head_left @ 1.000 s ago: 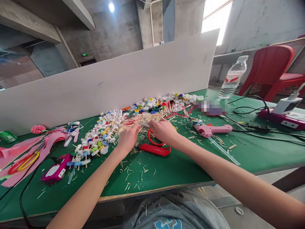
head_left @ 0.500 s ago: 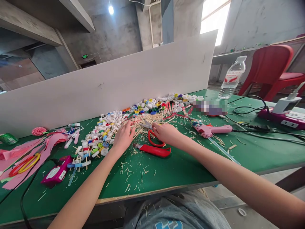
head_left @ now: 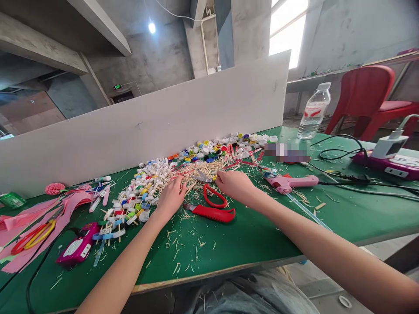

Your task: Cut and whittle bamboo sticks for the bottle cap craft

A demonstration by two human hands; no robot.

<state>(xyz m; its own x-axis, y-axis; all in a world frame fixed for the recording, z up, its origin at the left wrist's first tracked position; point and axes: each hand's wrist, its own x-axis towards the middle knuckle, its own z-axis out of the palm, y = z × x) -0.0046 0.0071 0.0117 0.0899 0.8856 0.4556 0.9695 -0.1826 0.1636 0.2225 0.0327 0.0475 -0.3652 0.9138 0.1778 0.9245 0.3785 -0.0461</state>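
My left hand [head_left: 172, 197] is over the near edge of a pile of thin wooden sticks [head_left: 209, 169], its fingers curled together; what they pinch is too small to make out. Closed like a fist, my right hand [head_left: 235, 185] is just right of the scissors' pivot, and its fingertips are hidden. The scissors' blades [head_left: 200, 176] lie on the sticks, pointing up and left, and a red handle loop [head_left: 215, 197] shows below. Nearer me rests a red cutter [head_left: 214, 213]. Coloured bottle caps [head_left: 144, 185] are heaped beside my left hand.
A pink glue gun [head_left: 291, 182] lies right of my right hand, with cables beyond. A water bottle [head_left: 314, 113] stands at the back right. Pink strips [head_left: 70, 198], another pair of scissors [head_left: 34, 237] and a magenta power socket [head_left: 78, 246] are at left.
The view has tilted up slightly. My right hand has shifted a little right from the scissors' pivot, and a small yellow part now shows beside it. My left hand has barely moved.
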